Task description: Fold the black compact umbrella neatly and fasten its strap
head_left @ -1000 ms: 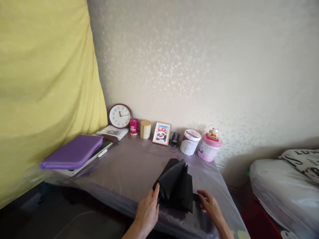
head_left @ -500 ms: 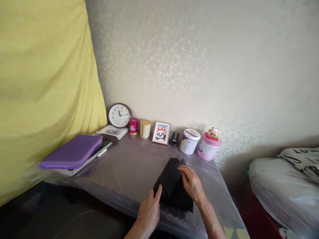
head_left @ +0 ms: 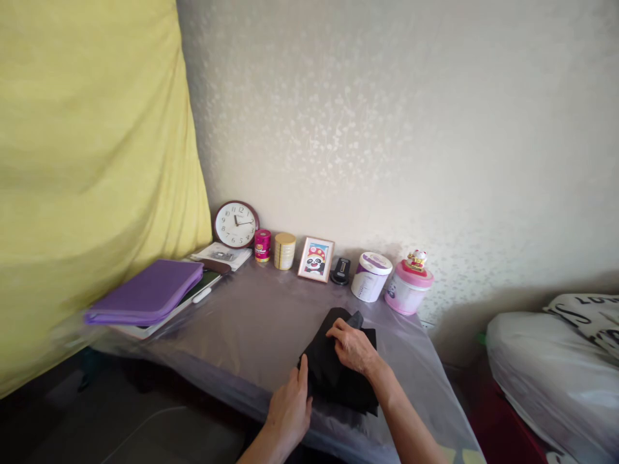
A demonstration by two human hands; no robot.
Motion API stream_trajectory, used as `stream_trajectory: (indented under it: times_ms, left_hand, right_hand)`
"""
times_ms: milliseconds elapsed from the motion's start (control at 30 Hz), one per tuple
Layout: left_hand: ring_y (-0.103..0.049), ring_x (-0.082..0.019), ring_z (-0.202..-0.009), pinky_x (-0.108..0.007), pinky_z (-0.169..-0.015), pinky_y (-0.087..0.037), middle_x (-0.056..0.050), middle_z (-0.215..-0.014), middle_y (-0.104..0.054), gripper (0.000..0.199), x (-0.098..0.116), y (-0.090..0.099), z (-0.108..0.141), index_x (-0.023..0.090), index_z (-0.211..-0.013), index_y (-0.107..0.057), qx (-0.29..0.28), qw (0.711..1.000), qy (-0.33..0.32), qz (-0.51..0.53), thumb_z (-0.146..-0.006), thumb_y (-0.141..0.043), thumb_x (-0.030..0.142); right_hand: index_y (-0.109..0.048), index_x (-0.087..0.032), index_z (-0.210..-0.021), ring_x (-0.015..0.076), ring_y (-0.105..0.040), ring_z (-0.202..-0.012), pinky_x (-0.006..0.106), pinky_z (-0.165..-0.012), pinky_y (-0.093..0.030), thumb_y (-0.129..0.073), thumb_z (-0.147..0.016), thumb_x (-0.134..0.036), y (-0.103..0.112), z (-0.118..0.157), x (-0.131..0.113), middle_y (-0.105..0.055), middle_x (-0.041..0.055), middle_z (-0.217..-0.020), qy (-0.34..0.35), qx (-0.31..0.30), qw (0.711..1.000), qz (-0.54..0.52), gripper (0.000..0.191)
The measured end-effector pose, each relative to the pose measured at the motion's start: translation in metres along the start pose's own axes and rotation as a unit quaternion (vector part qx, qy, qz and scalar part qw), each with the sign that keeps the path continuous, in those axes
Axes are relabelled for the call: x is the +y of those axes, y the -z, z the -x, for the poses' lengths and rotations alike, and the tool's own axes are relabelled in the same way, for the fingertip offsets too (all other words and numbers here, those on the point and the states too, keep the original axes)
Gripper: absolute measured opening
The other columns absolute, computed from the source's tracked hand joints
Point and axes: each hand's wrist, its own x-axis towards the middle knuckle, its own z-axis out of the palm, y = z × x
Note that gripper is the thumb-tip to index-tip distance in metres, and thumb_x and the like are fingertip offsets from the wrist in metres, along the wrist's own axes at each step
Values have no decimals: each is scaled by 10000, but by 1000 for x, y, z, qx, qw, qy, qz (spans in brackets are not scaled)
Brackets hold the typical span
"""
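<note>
A piece of black folded cloth (head_left: 322,357) lies in loose layers near the front edge of the table; I cannot make out what kind of article it is. My left hand (head_left: 290,403) holds its lower left edge, index finger stretched along it and the other fingers curled. Over the upper middle of the cloth is my right hand (head_left: 353,345), its fingers bent and pinched on a fold. A stiff-looking dark corner sticks up just beyond the right knuckles. The undersides of both hands are hidden.
The table (head_left: 242,328) wears a clear plastic cover. Along the wall stand a clock (head_left: 236,224), a pink tin (head_left: 262,245), a yellow-lidded canister (head_left: 285,251), a panda picture frame (head_left: 316,259), a black gadget (head_left: 341,271) and two tubs (head_left: 371,278). A purple folder (head_left: 145,292) lies left.
My right hand has moved left across the cloth, fingers now bent down on it. More of the cloth's right side shows. My left hand stays at the left edge.
</note>
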Motion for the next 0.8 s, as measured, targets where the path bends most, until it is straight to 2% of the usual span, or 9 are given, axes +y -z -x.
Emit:
stream_trajectory:
  times_ms: [100, 367, 500, 667, 800]
  left_hand:
    - [-580, -213, -879, -284, -726, -428, -142, -1148, -511, 657, 1, 3, 0, 136, -1400, -163, -7, 1000, 6, 2, -788, -401, 156]
    - [-585, -212, -885, -287, -745, -434, -160, -1163, -510, 625, 11, -1, 7, 130, -1391, -206, -9, 1000, 13, -10, -793, -390, 130]
    - [-601, -209, -878, -267, -714, -437, -167, -1156, -508, 614, 18, -2, 11, 122, -1392, -194, -33, 999, 16, -19, -803, -365, 109]
    - [-614, -223, -878, -284, -716, -454, -179, -1151, -513, 594, 24, 3, 13, 96, -1389, -194, -78, 997, 24, -17, -814, -340, 83]
    - [-596, -247, -928, -316, -762, -456, -183, -1178, -503, 575, 17, 2, 12, 90, -1384, -210, -73, 997, 16, -19, -832, -367, 132]
  right_hand:
    - [-611, -202, -891, 118, -598, -754, 203, -683, -455, -393, -794, -92, 1, 0, 3, -572, 36, -980, 4, 19, 1000, -14, 263]
    - [-559, -227, -980, 124, -583, -851, 206, -725, -458, -327, -909, -178, -3, -22, -4, -572, 44, -1026, -11, 121, 991, -64, 247]
    - [-576, -244, -984, 132, -557, -891, 209, -740, -457, -356, -909, -196, -24, -35, -14, -565, 41, -1031, -3, 117, 992, -43, 237]
    - [-607, -249, -944, 147, -541, -912, 230, -756, -462, -385, -898, -193, -54, -38, -19, -567, 41, -1027, -4, 100, 995, -11, 233]
    - [-618, -247, -929, 156, -546, -919, 240, -755, -469, -407, -888, -189, -60, -37, -17, -564, 43, -1059, -11, 83, 996, -2, 223]
